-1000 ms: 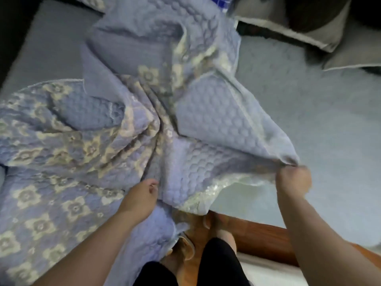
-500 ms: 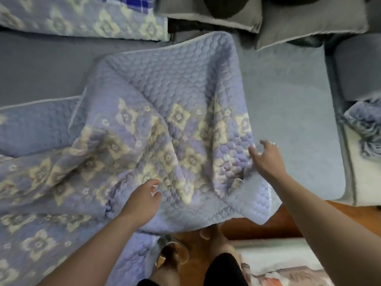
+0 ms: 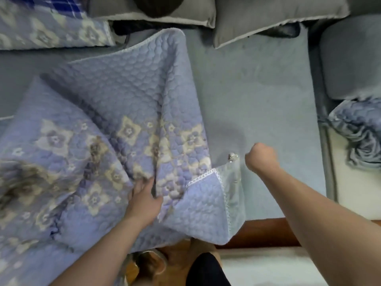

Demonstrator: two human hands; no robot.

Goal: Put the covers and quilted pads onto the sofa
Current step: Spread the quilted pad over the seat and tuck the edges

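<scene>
since half a second ago our right hand [image 3: 261, 156] has let go of the pad [image 3: 127, 104] edge and pulled right; it now hangs over the bare seat [image 3: 268, 96], fingers curled into a fist, gripping nothing we can see. pad corner has dropped and folded over, showing its lace trim.

sofa: seat lies grey and uncovered at centre-right. back cushions [image 3: 278, 15] lean along the far edge. armrest [image 3: 350, 58] at far right, a second bunched cover [image 3: 360, 133] lying just in front of it.

pad: rumpled over the left part of the seat, long axis running left to right, near edge hanging off the front. not spread yet.

left hand [image 3: 144, 201]: on the pad's near fold, fingers tucked into a crease, gripping fabric.

key relation: the folded corner [image 3: 214, 195] lies just left of the right fist, between the two hands; right hand nearer. judgement: next it retakes that corner and draws it right, across the bare seat.

containers: none in view.
</scene>
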